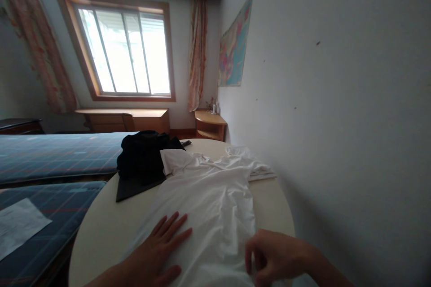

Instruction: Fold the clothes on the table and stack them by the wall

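A white T-shirt (208, 202) lies spread on a round cream table (90, 233), its neckline and sleeves toward the far side. Creases run down the right half of its body, and the sleeve at the far right is bunched. My left hand (156, 251) rests flat on the lower left of the shirt with fingers spread. At the shirt's lower right edge, my right hand (276, 255) has its fingers curled in a pinch on the fabric; the fingertips are partly hidden.
A black cloth bundle (144, 152) sits on a dark flat item (134, 187) at the table's far left. A white wall (353, 143) rises close on the right. Plaid mattresses (60, 157) stand to the left, one bearing a paper sheet (22, 224). Wooden furniture (151, 119) lies beyond, under the window.
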{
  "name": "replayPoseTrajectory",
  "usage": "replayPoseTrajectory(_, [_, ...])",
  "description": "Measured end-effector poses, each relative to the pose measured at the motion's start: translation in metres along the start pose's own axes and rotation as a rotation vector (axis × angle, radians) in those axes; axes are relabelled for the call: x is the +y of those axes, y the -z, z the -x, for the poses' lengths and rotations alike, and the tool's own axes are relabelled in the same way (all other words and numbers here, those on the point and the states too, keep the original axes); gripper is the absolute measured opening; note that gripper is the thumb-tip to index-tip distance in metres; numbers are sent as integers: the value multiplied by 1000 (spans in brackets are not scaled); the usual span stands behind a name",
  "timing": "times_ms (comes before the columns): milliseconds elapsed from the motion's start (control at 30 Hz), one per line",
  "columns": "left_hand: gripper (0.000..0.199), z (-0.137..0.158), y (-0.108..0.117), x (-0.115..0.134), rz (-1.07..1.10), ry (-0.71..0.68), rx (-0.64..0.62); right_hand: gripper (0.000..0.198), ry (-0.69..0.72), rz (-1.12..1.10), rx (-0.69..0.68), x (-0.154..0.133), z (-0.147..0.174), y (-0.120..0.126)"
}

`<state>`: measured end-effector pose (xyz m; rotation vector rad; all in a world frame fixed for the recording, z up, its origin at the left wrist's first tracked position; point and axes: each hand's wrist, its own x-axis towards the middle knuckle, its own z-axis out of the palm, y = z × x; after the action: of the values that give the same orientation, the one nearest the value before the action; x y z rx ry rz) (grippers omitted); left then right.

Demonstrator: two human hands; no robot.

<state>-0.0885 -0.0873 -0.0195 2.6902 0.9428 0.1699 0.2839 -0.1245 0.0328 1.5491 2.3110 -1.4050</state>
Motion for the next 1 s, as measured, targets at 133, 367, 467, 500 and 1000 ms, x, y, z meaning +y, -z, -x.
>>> replayPoseTrajectory(133, [62,-2,2,12,50,56,57,23,-29,-80,-43,2,-2,5])
replayPoseTrajectory(367, [56,-54,2,-22,-45,82,189,77,154,346,478,14,-37,10])
replayPoseTrajectory(467, [66,-56,-5,-29,-69,158,121,99,44,364,386,34,-40,7])
replayPoseTrajectory(500, [67,-52,-8,-29,-71,172,101,104,21,366,375,41,-39,6])
replayPoseTrajectory(1000, [61,-81,-10,-39,-108,285,258,77,-24,491,512,26,-73,12])
